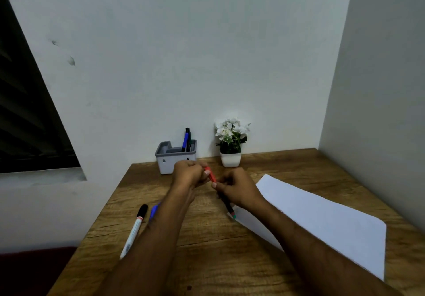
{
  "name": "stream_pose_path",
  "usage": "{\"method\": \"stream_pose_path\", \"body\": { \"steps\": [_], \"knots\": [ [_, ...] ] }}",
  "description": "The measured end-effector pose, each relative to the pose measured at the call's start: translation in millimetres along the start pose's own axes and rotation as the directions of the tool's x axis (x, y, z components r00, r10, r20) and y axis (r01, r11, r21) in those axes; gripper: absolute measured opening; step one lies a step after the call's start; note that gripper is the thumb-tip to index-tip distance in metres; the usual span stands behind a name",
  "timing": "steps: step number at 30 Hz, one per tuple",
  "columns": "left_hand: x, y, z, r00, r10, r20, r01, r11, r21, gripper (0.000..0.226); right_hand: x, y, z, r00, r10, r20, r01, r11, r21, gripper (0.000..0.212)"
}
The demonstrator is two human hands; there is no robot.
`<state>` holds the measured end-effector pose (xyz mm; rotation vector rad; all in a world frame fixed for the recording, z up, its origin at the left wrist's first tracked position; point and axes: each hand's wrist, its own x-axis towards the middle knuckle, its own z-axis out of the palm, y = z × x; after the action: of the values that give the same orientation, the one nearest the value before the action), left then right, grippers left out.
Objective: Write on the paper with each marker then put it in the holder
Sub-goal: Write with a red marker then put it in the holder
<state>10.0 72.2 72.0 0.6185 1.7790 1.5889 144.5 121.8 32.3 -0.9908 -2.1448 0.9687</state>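
Black-capped marker (pixel 134 230) lies on desk (pixel 207 261) at 8 o'clock. Left hand (pixel 189 173) curled, pinching red cap (pixel 210 173). Right hand (pixel 236 189) grips dark marker (pixel 227 206), tip at paper (pixel 322 222) edge. Holder (pixel 176 157) at 12 o'clock of hands.

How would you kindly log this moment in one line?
left hand: grips red cap | right hand: grips marker | holder: two markers

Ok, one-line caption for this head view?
Left hand and right hand hold a red-capped marker above the wooden desk, paper alongside.
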Motion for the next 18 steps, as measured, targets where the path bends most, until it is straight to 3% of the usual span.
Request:
{"method": "stream_pose_path", "body": {
  "steps": [4, 12, 16, 18],
  "knots": [
    [-5.5, -8.7, 9.1, 0.979, -0.151, 0.135, 0.174, 0.969, -0.177, 0.009, 0.3, 3.4, -6.4, 0.999, -0.005, -0.052, 0.002, 0.998, -0.057, 0.021],
    [5.8, -18.8, 30.9, 0.944, -0.213, 0.251, 0.3, 0.872, -0.388, 0.015, 1.7, -1.7, -23.8, 0.988, 0.15, -0.037, -0.147, 0.987, 0.057, 0.027],
    [23.2, -12.3, 14.0, 0.967, -0.241, 0.087, 0.25, 0.81, -0.53, 0.024, -6.1, 3.3, -44.5, 0.959, 0.277, 0.053, -0.282, 0.951, 0.124, 0.024],
    [29.0, -10.0, 1.3, 0.974, -0.228, -0.005, 0.205, 0.884, -0.419, 0.014, -11.7, 13.7, -55.0, 0.962, 0.271, 0.015, -0.271, 0.956, 0.111, 0.025]
  ]
}}
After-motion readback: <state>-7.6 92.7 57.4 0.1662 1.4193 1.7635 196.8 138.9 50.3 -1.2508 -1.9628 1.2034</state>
